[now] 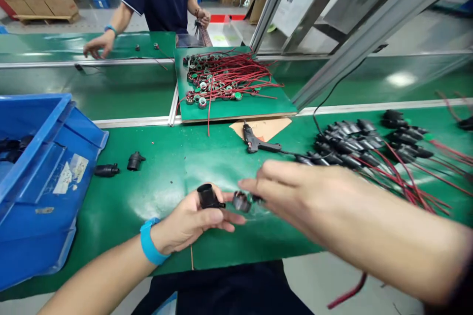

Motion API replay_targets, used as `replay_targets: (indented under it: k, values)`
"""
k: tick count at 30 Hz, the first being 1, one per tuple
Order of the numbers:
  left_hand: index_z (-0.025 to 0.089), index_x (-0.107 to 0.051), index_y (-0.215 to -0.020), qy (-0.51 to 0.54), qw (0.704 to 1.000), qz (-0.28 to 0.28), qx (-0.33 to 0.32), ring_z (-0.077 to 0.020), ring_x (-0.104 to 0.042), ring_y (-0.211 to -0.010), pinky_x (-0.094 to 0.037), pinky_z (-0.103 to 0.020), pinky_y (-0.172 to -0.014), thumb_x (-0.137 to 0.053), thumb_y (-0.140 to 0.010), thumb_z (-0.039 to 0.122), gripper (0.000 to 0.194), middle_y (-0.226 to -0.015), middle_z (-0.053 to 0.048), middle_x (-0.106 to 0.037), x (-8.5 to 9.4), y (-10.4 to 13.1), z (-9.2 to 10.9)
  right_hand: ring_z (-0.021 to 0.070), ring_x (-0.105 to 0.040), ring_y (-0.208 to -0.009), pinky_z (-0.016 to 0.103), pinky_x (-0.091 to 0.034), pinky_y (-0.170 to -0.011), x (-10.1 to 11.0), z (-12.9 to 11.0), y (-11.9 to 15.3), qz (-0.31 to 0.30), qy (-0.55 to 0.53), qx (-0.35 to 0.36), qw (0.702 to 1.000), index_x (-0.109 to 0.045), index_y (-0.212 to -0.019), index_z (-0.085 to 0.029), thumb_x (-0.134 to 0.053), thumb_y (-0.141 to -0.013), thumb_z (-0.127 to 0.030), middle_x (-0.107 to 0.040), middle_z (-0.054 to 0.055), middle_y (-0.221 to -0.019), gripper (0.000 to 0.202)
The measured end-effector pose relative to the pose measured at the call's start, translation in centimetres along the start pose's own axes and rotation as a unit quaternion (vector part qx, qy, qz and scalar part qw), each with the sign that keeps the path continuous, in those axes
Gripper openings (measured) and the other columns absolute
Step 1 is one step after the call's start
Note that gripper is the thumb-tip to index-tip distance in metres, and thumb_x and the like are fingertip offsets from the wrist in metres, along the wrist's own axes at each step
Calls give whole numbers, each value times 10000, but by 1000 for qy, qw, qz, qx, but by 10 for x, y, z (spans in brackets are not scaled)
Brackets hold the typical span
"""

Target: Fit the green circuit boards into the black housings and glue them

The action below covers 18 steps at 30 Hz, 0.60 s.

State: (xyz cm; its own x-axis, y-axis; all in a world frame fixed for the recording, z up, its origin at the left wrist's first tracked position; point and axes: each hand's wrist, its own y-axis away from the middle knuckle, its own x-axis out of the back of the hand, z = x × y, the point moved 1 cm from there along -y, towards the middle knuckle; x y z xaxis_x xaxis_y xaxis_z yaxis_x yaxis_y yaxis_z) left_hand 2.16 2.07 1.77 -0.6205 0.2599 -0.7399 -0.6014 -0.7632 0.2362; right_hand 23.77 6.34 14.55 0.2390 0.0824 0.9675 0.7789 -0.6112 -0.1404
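Note:
My left hand (186,224), with a blue band at the wrist, grips a black plastic housing (207,198) whose round open end faces up. Just right of it, my right hand (295,189) is closed on a small round wired component (242,202) at its fingertips. Motion blurs that component, and the right fingers partly cover it. A thick red wire (347,293) hangs below my right forearm; I cannot tell for sure that it belongs to this component. Two loose black housings (136,161) lie on the green table to the left.
A blue bin (48,192) with black parts stands at left. A glue gun (258,140) rests on cardboard (281,127), its cord trailing right. Wired components cover a raised green board (236,110). Black housings with red wires (343,142) lie right. A co-worker (158,0) stands opposite.

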Motion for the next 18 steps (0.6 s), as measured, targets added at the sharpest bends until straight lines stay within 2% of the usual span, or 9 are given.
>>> replay_targets:
  k: [2,3,6,8,10,12,13,15,18]
  values:
    - [190,-547,-937,4,1000,-9,3,-196,-754,-916,-554,-246,-759,-875,-784,353,397,-968,-42,-716,-5,4,-5,146,-546,-597,292,-397,-498,-15,-15,10,-68,-41,21,997,-690,-1131,-222,-473,-1027,-195,-593,30,-824,242]
    - [193,-545,-917,-3,1000,1,-10,-168,-746,-870,-550,-231,-737,-858,-805,322,357,-917,-21,-709,-4,5,-7,142,-560,-624,279,-419,-522,-23,-18,12,-80,-75,19,994,-663,-1220,-210,-445,-1047,-198,-591,31,-848,278]
    - [194,-558,-844,-109,982,74,-136,-121,-705,-855,-553,-227,-770,-829,-824,224,273,-946,-3,-701,5,8,-8,125,-612,-755,242,-488,-667,-51,-14,9,-27,-214,-36,976,-623,-1339,-226,-447,-1073,-252,-607,30,-915,321]
    - [195,-579,-808,-257,918,147,-264,-123,-692,-907,-554,-246,-839,-835,-797,147,261,-993,-7,-698,12,10,-4,119,-616,-807,241,-487,-737,-69,-5,3,20,-299,-74,951,-674,-1289,-237,-469,-1071,-277,-623,23,-901,302]
    - [201,-602,-811,-405,811,197,-373,-144,-699,-942,-560,-275,-874,-832,-775,85,261,-1002,-13,-699,16,13,2,110,-586,-742,243,-467,-694,-86,2,-5,39,-378,-118,917,-730,-1202,-232,-478,-1070,-335,-614,12,-833,303]
    - [208,-612,-825,-501,712,210,-445,-163,-714,-940,-574,-296,-859,-815,-772,43,267,-978,-17,-703,15,15,6,87,-510,-611,237,-422,-581,-100,6,-12,37,-473,-160,865,-759,-1144,-219,-473,-1062,-428,-584,3,-791,363]
    - [210,-611,-823,-529,676,209,-470,-167,-721,-925,-581,-299,-836,-806,-772,30,270,-959,-16,-705,15,16,8,76,-470,-567,234,-393,-536,-107,6,-15,34,-519,-175,836,-766,-1128,-213,-492,-1045,-474,-583,3,-796,387]
    - [217,-608,-810,-557,640,213,-485,-170,-727,-890,-588,-304,-800,-795,-778,26,270,-925,-13,-705,13,15,9,71,-442,-541,233,-371,-502,-117,6,-20,35,-584,-196,787,-773,-1097,-201,-595,-976,-535,-612,12,-816,398]
    - [229,-614,-798,-565,652,222,-454,-184,-725,-885,-588,-325,-792,-806,-786,58,258,-920,-19,-709,14,14,8,101,-485,-573,246,-402,-525,-129,8,-25,47,-616,-216,756,-783,-977,-180,-762,-838,-539,-649,18,-744,385]
